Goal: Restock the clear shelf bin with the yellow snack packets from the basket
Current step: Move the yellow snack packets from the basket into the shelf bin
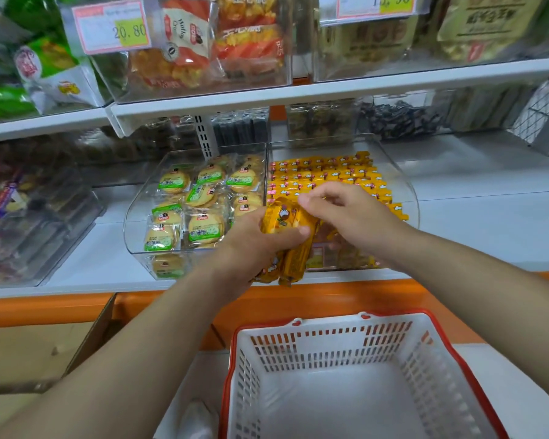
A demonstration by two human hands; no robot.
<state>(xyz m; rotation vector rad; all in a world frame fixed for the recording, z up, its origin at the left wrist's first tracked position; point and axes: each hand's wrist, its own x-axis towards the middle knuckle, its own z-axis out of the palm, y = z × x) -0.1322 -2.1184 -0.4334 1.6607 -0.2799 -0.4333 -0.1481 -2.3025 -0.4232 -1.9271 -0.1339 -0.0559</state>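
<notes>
My left hand (254, 245) grips a bundle of yellow snack packets (290, 245) in front of the clear shelf bin (406, 188). Rows of the same yellow packets (327, 172) lie inside that bin. My right hand (346, 213) hovers over the bin's front with curled fingers touching the top of the bundle; whether it pinches a packet is unclear. The white basket with a red rim (339, 340) stands below on the lower ledge, and no packets show inside it.
A second clear bin (133, 217) of round biscuits in green-labelled wrappers sits just left of the yellow one. Other bins fill the shelf (330, 90) above and the left side. An orange ledge (45, 307) runs under the shelf, and a cardboard box (29, 353) stands lower left.
</notes>
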